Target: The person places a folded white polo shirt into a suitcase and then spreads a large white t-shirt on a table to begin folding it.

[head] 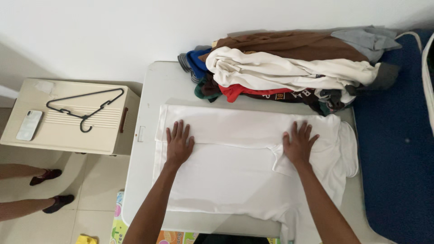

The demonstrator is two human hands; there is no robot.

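now left hand [179, 145] and right hand [298, 144] flat, fingers spread, pressing white shirt [235, 180], gripping nothing.

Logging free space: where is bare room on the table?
Bare grey table shows left of the white T-shirt, below the heaped clothes pile. The left hand and right hand press the shirt; the back right is crowded.
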